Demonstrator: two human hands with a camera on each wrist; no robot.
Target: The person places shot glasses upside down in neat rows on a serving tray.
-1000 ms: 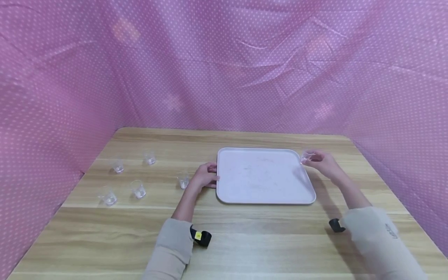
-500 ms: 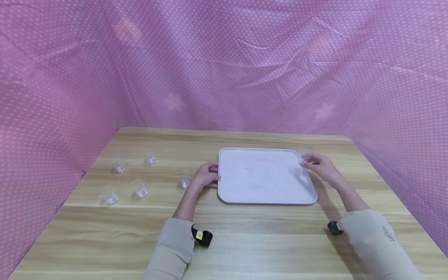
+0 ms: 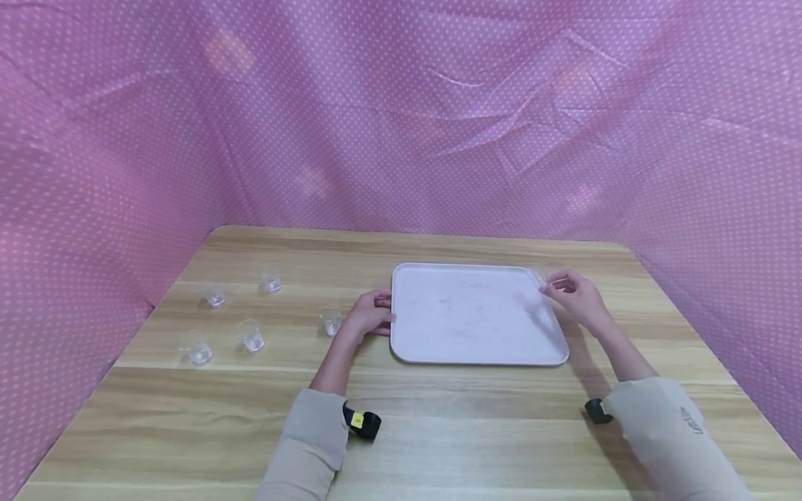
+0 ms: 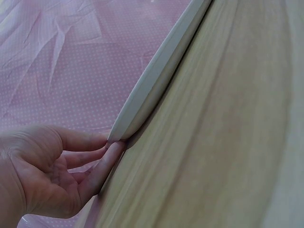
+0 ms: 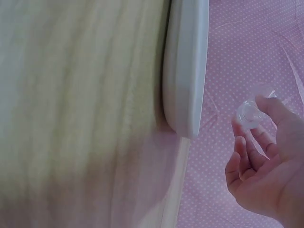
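A white rectangular tray (image 3: 470, 320) lies on the wooden table. At its left edge, my left hand (image 3: 366, 314) pinches the rim between thumb and fingers, as the left wrist view also shows at the tray's corner. My right hand (image 3: 579, 300) is over the tray's far right corner. Between its thumb and fingertips it holds a small clear shot glass (image 5: 251, 113), raised above the tray's rim and partly covered by the thumb. Close to the left wrist, on the tabletop, stands another clear shot glass (image 3: 331, 324).
Several more clear shot glasses (image 3: 252, 338) stand spread over the left part of the wooden table (image 3: 464, 431). Pink dotted cloth (image 3: 401, 125) hangs behind the table and along both sides. Each wrist wears a small black camera (image 3: 363, 423).
The right hand has shifted slightly left, bringing the shot glass over the tray's far right corner. My left hand keeps its hold on the tray's edge.
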